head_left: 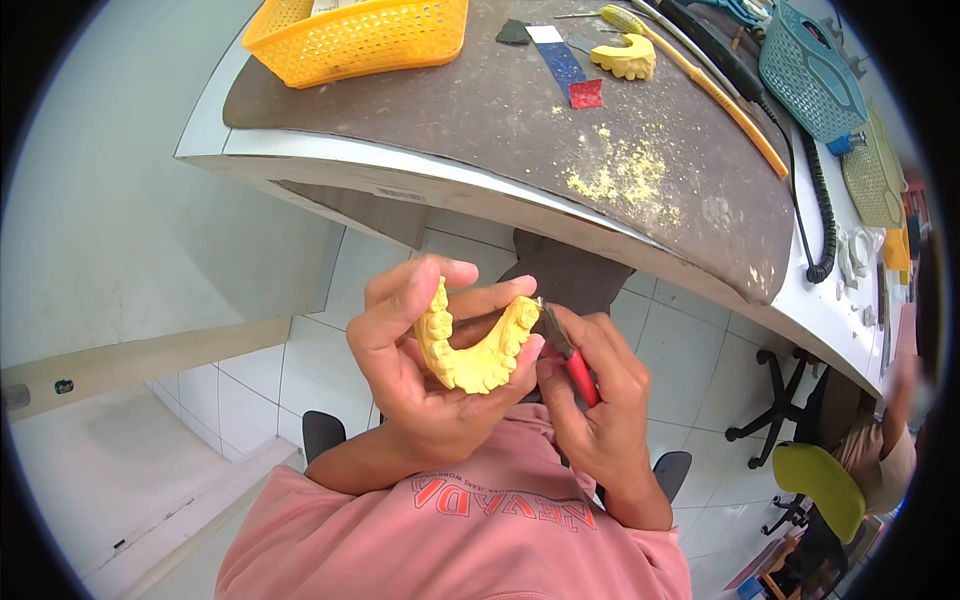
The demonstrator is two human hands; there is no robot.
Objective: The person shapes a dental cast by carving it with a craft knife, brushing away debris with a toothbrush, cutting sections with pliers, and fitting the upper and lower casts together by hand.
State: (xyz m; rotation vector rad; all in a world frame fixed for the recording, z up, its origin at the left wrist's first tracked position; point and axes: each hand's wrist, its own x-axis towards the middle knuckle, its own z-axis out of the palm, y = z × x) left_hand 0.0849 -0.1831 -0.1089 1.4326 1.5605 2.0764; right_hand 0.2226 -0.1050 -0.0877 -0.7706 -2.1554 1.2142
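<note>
1 L hand (395,360) + 1 R hand (604,388), tot. 2. 1 yellow cast (470,368) in L grip + 1 desk cast (626,62) beyond R grip, tot. 2. 1 red-handled tool (580,376) in R grip. 1 orange bkt (360,45) beyond L grip, 1 teal bkt (815,85) & 1 pale-green bkt (872,175) far R of grip, tot. 3. 1 red sq. (586,94), 1 blue strip (562,66) beyond R grip.

The desk edge (350,148) obstructs ahead, with room beside the left grip (405,390)

The top edge cuts the far-left basket (370,42); the right hand (608,385) partly hides the tool (581,378); the co-worker's arm (897,412) blurs.
</note>
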